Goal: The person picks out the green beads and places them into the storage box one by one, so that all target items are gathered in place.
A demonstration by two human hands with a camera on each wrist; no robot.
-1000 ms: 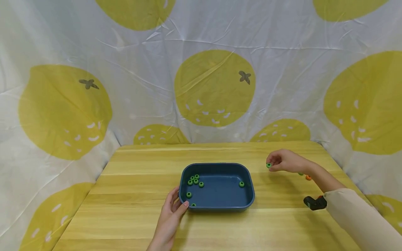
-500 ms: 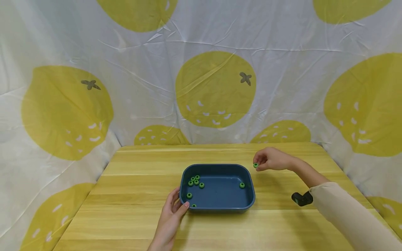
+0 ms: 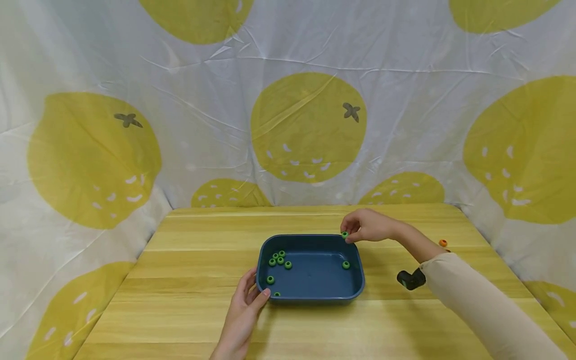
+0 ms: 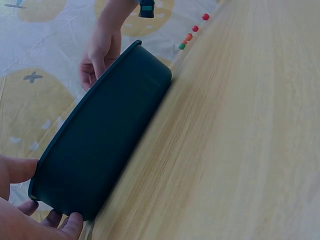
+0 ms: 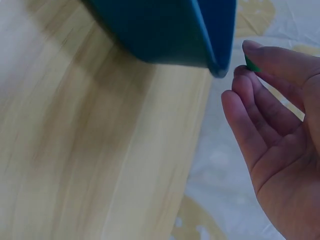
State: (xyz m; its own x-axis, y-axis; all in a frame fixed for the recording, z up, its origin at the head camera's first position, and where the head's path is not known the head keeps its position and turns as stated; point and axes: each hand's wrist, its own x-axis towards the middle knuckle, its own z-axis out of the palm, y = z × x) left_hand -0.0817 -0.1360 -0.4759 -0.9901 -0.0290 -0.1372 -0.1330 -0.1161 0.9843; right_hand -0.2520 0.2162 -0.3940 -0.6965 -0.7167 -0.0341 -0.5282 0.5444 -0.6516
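Observation:
A dark blue rectangular bin [image 3: 310,299] stands on the wooden table, with several green beads [image 3: 281,260] mostly in its left part and one green bead [image 3: 346,265] at its right. My left hand [image 3: 243,312] grips the bin's near left corner, thumb over the rim and fingers against the outside, as the left wrist view also shows. At the far right corner of the rim, my right hand [image 3: 369,225] pinches another green bead [image 3: 344,234] between thumb and fingers. In the right wrist view only a sliver of that pinched bead [image 5: 251,65] shows between the fingertips.
An orange bead [image 3: 443,243] lies on the table [image 3: 189,280] beyond the right forearm. The left wrist view shows red beads [image 4: 205,17] and a green bead [image 4: 182,46] in that area. A black device [image 3: 411,279] is on the right wrist. A lemon-print cloth [image 3: 216,125] hangs behind.
My right hand has moved left with the green bead, from over the table to the bin's far right corner. The left hand and the bin have stayed put.

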